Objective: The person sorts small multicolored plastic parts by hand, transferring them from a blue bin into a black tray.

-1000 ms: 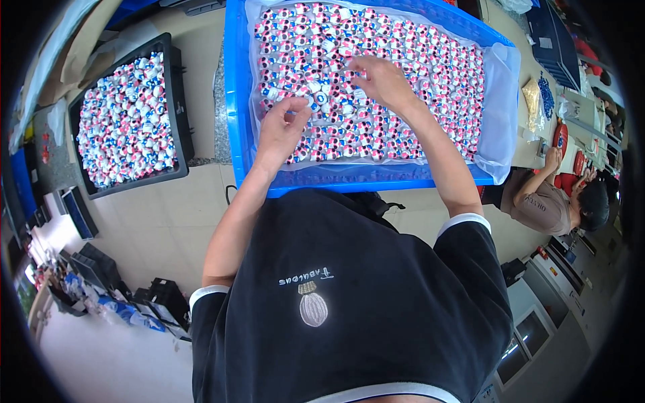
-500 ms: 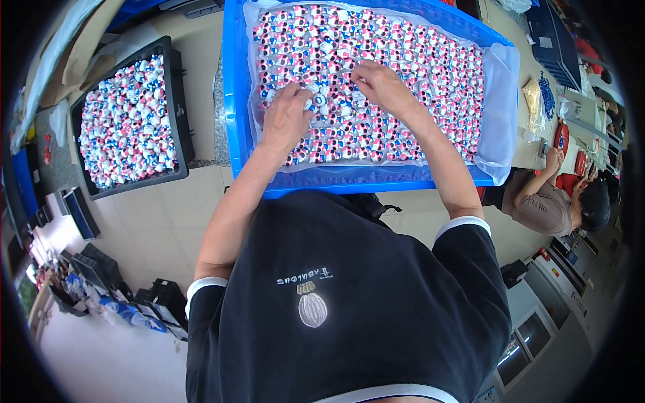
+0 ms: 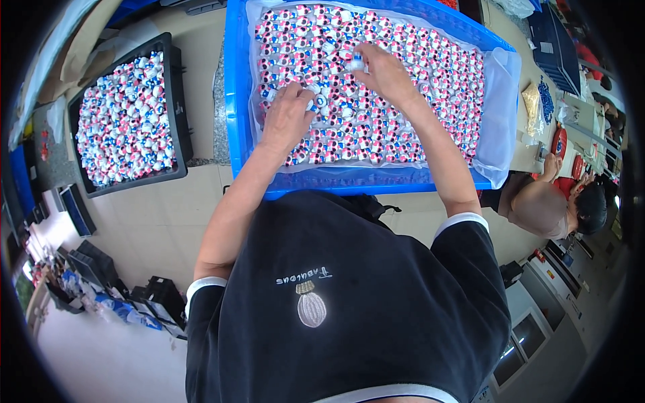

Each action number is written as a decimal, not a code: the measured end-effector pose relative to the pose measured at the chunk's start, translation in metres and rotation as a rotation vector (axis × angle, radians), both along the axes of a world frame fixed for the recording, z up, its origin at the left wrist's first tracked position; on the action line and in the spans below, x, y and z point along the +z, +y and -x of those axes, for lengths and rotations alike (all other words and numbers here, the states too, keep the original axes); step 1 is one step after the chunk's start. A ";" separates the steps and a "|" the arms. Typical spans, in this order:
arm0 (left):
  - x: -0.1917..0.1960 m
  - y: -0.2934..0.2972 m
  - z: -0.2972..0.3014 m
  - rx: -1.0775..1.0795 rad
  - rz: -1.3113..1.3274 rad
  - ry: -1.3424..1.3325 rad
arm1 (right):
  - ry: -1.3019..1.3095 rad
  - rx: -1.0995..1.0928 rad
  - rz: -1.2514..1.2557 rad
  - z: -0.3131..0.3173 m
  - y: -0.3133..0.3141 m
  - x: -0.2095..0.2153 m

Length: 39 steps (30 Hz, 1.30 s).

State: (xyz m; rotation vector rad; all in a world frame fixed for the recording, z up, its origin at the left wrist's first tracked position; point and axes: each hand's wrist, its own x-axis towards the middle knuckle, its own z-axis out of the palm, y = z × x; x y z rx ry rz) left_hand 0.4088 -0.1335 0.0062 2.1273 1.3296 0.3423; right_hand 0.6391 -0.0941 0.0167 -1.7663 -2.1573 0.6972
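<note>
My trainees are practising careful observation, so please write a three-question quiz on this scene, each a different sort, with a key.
1. Which hand clearly shows a white-and-blue piece between its thumb and fingers?
2. True or false: the black tray lies to the person's left of the blue tray.
3. What colour is the liner inside the blue tray?
A) red
B) white
C) black

Key:
1. The right hand.
2. True.
3. B.

From my end I see a glossy blue plastic tub (image 3: 349,180), a thin translucent liner (image 3: 500,101) (wrinkled), smooth shiny pieces (image 3: 376,131), a matt black plastic crate (image 3: 179,101) and matt shirt cloth (image 3: 390,282).
</note>
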 end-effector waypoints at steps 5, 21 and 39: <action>0.000 0.000 0.000 0.006 -0.052 -0.081 | -0.005 -0.073 -0.249 0.012 0.021 -0.006; 0.010 0.063 -0.020 0.277 -0.008 -0.388 | -0.074 -0.047 0.236 0.035 -0.066 -0.005; 0.026 -0.002 0.017 0.124 0.043 -0.151 | -0.018 0.009 0.032 0.021 -0.049 -0.003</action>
